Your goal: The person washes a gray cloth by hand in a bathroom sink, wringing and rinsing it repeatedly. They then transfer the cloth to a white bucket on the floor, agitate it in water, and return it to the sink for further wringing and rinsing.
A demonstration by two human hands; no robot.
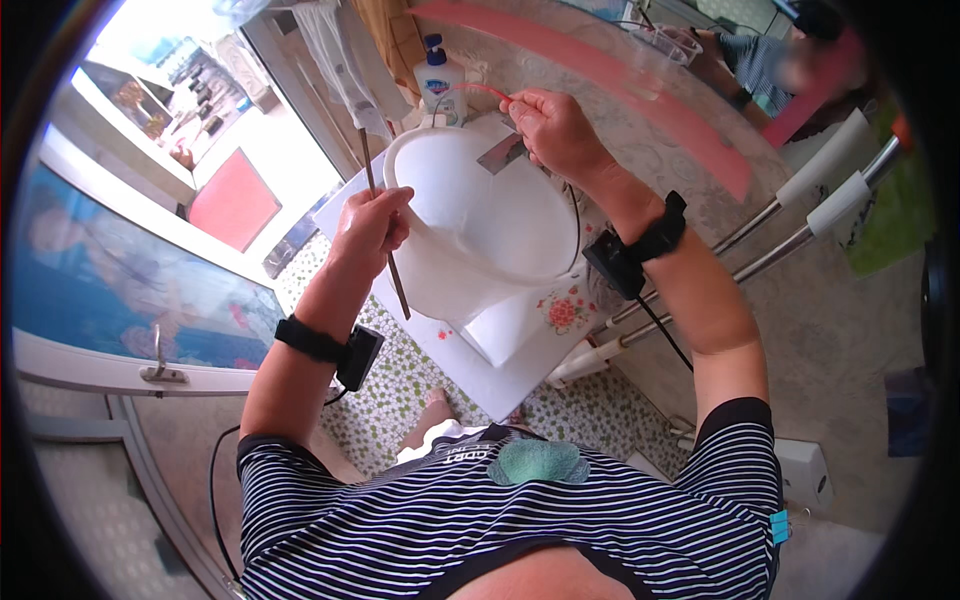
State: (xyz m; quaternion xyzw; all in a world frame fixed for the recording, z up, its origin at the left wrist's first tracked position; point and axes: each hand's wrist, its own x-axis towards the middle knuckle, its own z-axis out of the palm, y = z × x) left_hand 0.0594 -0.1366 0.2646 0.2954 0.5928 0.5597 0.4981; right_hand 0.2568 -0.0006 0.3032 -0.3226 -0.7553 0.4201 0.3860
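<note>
My left hand (372,222) is closed around a thin brown stick (399,285), which slants past the left rim of a white washbasin (475,215). Above the basin's far right side, my right hand (560,130) pinches the end of a thin red strand (480,88). The strand arcs left and runs into a fine dark wire near the soap bottle. Under the right hand, a grey metal rectangular piece (500,152) shows over the basin; I cannot tell whether the hand touches it. A white pump bottle (440,80) with a blue top stands behind the basin.
A white counter (510,375) with red flowers surrounds the basin. Steel bars with white sleeves (825,205) reach in from the right. A blue pictured door panel (150,285) stands at left. Cloths (335,60) hang behind. Pebble-patterned floor (385,385) lies below.
</note>
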